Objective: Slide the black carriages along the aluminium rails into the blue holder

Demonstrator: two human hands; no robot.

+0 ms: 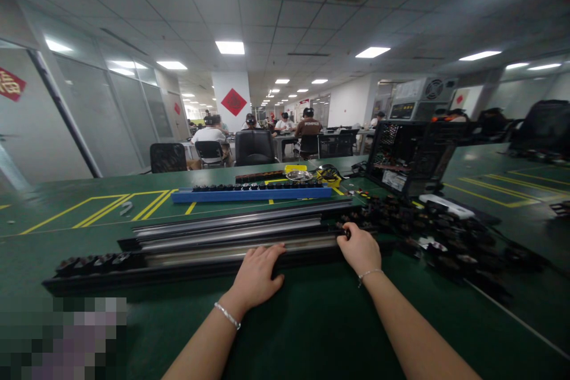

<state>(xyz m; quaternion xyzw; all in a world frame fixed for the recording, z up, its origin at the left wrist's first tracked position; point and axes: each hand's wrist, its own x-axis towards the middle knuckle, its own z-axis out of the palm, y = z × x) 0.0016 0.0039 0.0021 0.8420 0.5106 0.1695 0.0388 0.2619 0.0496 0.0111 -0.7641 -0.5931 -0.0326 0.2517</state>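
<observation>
A long black channel-like rail (191, 259) with a shiny metallic inner strip lies across the green table in front of me. My left hand (259, 273) rests on its near side, fingers stretched out and thumb apart. At the rail's right end, my right hand (360, 247) has thumb and fingers pinched on a small black part, mostly covered by the fingers. A row of similar black parts (95, 262) sits in the left end of this rail. Two more rails, a middle rail (231, 234) and a far rail (249, 217), lie parallel behind it.
A heap of black parts (454, 237) spreads to the right, near an open computer case (405, 154). Beyond the rails lies a blue tray (249, 195) filled with black pieces. A metal dish (299, 176) stands behind it. Several people sit at tables farther back.
</observation>
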